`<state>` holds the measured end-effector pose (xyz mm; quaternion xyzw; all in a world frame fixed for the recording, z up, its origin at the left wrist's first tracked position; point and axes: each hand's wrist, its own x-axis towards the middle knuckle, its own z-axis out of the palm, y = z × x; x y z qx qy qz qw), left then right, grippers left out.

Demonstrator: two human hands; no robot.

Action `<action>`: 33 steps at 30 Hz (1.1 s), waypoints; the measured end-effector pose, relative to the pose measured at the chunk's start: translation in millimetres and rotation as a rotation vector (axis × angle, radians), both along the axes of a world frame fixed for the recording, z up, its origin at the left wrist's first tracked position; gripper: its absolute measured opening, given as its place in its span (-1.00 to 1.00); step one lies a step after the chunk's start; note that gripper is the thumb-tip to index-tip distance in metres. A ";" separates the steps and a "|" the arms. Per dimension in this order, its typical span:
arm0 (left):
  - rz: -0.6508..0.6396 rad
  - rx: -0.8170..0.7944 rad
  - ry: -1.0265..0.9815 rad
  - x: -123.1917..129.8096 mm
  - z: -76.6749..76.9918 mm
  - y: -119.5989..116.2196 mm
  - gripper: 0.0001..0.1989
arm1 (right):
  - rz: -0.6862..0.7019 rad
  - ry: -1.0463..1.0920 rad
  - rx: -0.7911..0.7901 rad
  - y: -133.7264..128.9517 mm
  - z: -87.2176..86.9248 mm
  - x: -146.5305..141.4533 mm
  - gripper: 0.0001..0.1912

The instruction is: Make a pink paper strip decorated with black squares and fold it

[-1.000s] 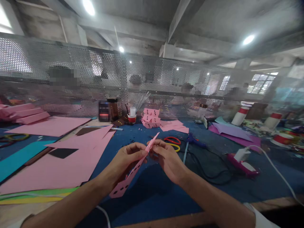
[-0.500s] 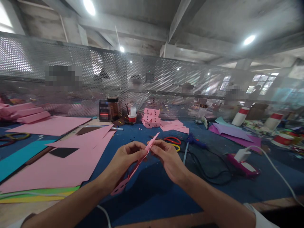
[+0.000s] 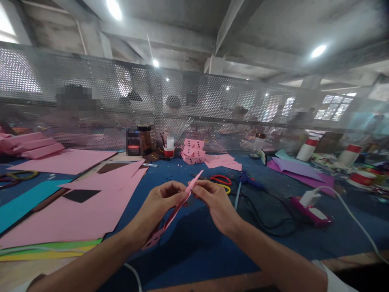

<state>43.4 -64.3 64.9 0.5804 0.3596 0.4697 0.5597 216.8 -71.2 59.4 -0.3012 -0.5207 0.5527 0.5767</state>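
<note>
We've got the pink strip (image 3: 194, 181) up over the near-mid part of the blue tabletop (image 3: 194, 259), btwn both hands. Our L hand (image 3: 165, 198) pinches it w/ thumb & fingers, approx. midway; our R hand (image 3: 215, 202) pinches nr the upper end, fingertips close to the L ones. Strip's tilted, upper end pointing far right, lower end w/ dark holes hanging nr left, partly behind L hand.

Just beyond R hand: scissors w/ red & yellow handles (image 3: 219, 176), then a blue glue gun (image 3: 252, 182) w/ a pale blue strip (image 3: 238, 197) nr it. Far mid: stacked pink pcs w/ dark holes (image 3: 193, 155), loose flat pink pcs (image 3: 226, 161) to their right, white-and-red cup (image 3: 169, 152) to their left, plus a brown jar w/ dark lid (image 3: 145, 140).

L side: big pink sheets (image 3: 69, 217) w/ a black pc (image 3: 81, 195) on top, a teal sheet (image 3: 27, 202), folded pink bundle (image 3: 39, 147) far left.

R side: purple sheets (image 3: 299, 168), & nearer, a magenta power strip (image 3: 317, 216) w/ white plug (image 3: 309, 198) in it. Far edge: mesh divider (image 3: 209, 97); ppl behind it, too blurred for detail.
</note>
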 end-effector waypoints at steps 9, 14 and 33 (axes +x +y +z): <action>0.011 0.029 0.027 -0.9 2.1 -2.0 -0.85 | -0.024 -0.061 0.048 1.4 -2.4 1.0 -0.81; 0.041 0.052 0.070 0.3 4.0 -4.8 -0.84 | -0.056 -0.106 0.077 0.8 -2.3 1.0 -0.82; 0.127 0.151 0.178 4.4 9.2 -11.5 -0.84 | -0.201 -0.262 0.127 -3.0 -1.9 -0.7 -0.82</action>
